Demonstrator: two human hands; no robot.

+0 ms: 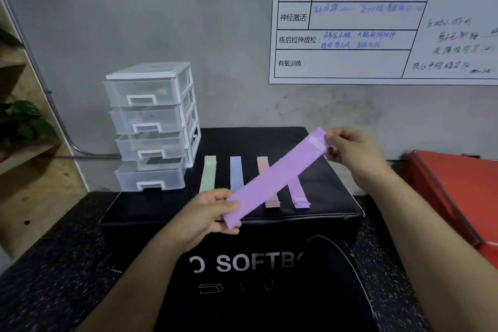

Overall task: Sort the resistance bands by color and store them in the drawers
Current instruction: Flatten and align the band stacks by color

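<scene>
A purple band (275, 178) is held stretched flat above the black box (323, 197), its near end pinched by the fingers of the left hand (207, 213) over the box's front edge, its far end gripped by the right hand (353, 153) over the box's back right part. On the box top beneath it, 4 stacks are laid side by side, apart from each other: a green stack (208, 174), a blue stack (236, 174), a pink stack (265, 183) and a purple stack (297, 197), the last 2 partly hidden by the held band. At the box's back left corner a white drawer unit (153, 127) with 4 clear drawers is stood, the bottom drawer (151, 178) pulled forward. Bare box surface is seen right of the stacks. A red case (458, 191) is seen right of the box. "SOFTB" is printed on the box front. On the wall behind, a whiteboard (377, 16) carries printed Chinese headings such as "动态伸展" and "有氧训练"; the handwriting is too blurred to read.
</scene>
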